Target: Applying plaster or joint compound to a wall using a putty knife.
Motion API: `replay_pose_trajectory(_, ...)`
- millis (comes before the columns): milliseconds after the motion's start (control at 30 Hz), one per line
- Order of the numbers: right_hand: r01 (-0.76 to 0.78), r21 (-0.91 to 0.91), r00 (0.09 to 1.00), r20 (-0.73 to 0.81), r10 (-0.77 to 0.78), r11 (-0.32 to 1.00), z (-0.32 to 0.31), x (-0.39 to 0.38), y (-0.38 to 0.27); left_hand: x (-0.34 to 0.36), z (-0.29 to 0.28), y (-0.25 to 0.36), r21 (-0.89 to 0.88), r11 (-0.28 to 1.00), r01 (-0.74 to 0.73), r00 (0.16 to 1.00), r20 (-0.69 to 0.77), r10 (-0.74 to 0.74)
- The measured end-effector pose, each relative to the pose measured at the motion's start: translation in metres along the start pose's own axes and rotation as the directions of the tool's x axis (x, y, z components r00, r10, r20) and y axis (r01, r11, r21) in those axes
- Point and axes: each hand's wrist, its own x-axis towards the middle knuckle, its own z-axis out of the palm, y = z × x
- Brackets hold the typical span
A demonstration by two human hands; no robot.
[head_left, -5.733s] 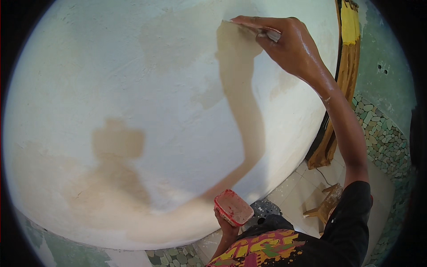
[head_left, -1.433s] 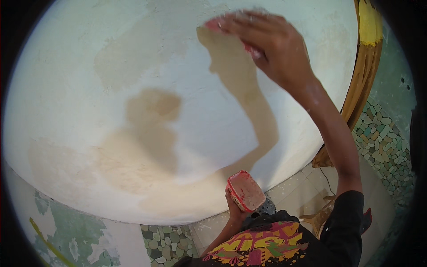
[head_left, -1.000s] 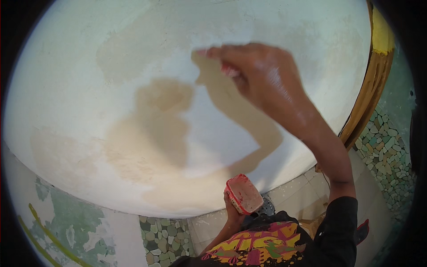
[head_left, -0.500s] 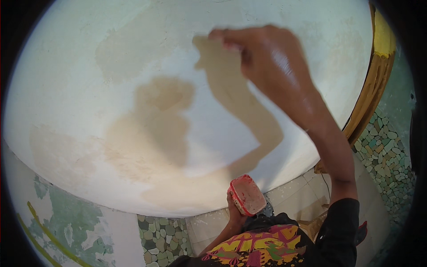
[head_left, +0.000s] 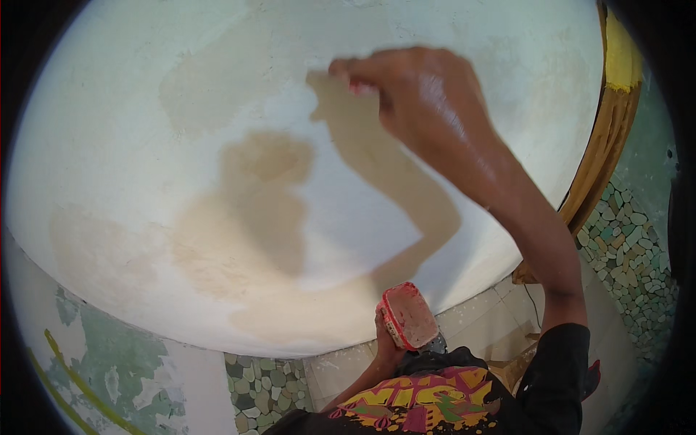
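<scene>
My right hand point(head_left: 428, 98) is raised before the upper part of a pale wall point(head_left: 362, 232), its fingers closed in a pinch. A small reddish bit shows beneath the fingers, but most of what they hold is hidden and I cannot make out its kind. Low down by my body, my left hand point(head_left: 388, 346) grips a red-rimmed plastic tub point(head_left: 388, 316) from its left side. The tub is tilted so that its opening faces up, and pinkish-grey residue coats the inside. Shadows of my arm and head fall across the wall, which carries several beige-grey patches.
A brown wooden frame point(head_left: 589, 170) with a yellow part point(head_left: 622, 54) borders the wall on the right. Pebble mosaic point(head_left: 627, 243) lies beyond it. Below are light floor tiles point(head_left: 475, 315), and at lower left a peeling green-and-white surface point(head_left: 119, 355).
My right hand has shifted slightly left and down along the wall, fingers still pinched. The tub in my left hand has moved a little to the right.
</scene>
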Motion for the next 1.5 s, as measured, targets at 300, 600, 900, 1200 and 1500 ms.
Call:
replay_pose_trajectory(300,0.021,-0.185,0.998,-0.059,-0.032,0.983,-0.009,0.007,-0.003,0.001,0.009,-0.004,0.005,1.0,-0.029,0.999,-0.039,0.029)
replay_pose_trajectory(600,-0.267,0.357,0.963,0.124,0.238,0.895,-0.027,-0.097,0.0,-0.007,0.024,-0.007,-0.022,0.998,-0.051,0.999,-0.001,0.051)
replay_pose_trajectory(900,-0.71,0.518,0.234,0.812,0.534,-0.477,-0.026,-0.284,-0.002,-0.001,0.018,-0.022,-0.083,0.98,-0.181,0.983,-0.024,0.18)
replay_pose_trajectory(1200,-0.841,0.494,0.321,0.784,0.531,-0.221,-0.016,-0.368,-0.055,-0.002,0.028,-0.019,0.153,0.941,-0.301,0.938,-0.134,0.321)
replay_pose_trajectory(1500,-0.901,0.319,0.432,0.708,0.559,0.294,-0.02,-0.383,-0.092,-0.012,0.019,-0.023,0.28,0.895,-0.347,0.918,-0.096,0.385)
